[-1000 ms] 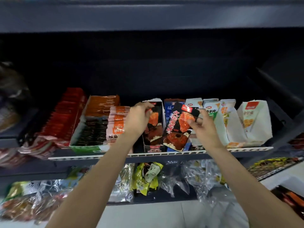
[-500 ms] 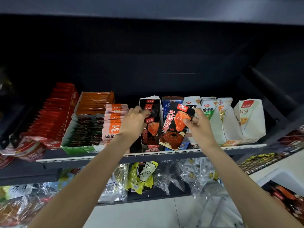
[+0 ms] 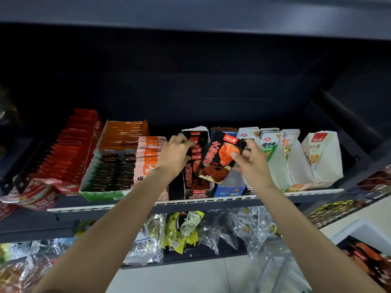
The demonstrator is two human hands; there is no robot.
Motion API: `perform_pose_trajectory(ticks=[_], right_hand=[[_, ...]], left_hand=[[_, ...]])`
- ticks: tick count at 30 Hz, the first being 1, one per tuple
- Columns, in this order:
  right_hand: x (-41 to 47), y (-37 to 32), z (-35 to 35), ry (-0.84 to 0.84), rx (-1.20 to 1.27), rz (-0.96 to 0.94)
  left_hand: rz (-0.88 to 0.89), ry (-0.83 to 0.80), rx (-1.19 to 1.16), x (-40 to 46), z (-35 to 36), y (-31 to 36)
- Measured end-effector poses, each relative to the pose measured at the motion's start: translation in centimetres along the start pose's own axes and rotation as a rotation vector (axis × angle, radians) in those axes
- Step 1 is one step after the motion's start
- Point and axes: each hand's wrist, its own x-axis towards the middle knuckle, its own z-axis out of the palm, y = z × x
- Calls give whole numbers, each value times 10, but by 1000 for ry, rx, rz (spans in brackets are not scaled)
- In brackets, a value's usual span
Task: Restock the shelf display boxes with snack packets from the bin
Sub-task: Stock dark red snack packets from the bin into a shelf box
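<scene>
- While both arms reach up to the shelf (image 3: 190, 205), the right hand (image 3: 251, 163) pinches a black snack packet (image 3: 220, 157) by its upper right corner, thumb on the front; the packet is tilted, lifted above the row of boxes.
- Left hand (image 3: 174, 155): fingers curled over the tops of the matching black packets standing in the black display box (image 3: 195, 187), pressing them back.
- Hands near each other, not touching, with the held packet between them.
- Blue box (image 3: 229, 190): just right of the black box, under the held packet.
- White cartons (image 3: 300, 161): further right, upright.
- Pink packets (image 3: 148, 157), green tray (image 3: 101, 194), red packets (image 3: 63, 153): left part of the shelf.
- Clear bagged snacks (image 3: 184, 229): lower shelf.
</scene>
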Motion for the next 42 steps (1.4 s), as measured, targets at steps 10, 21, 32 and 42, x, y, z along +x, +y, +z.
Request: perform_pose_trajectory(ticks=[10, 21, 32, 42], right_hand=[[32, 15, 42, -152, -388, -131], [27, 35, 46, -129, -591, -179], [-49, 74, -95, 18, -551, 45], [-182, 198, -279, 109, -727, 560]], left_hand=[[-40, -27, -260, -16, -11, -20], [-31, 48, -226, -28, -10, -11], [147, -42, -380, -43, 50, 121], [317, -478, -483, -67, 191, 324]])
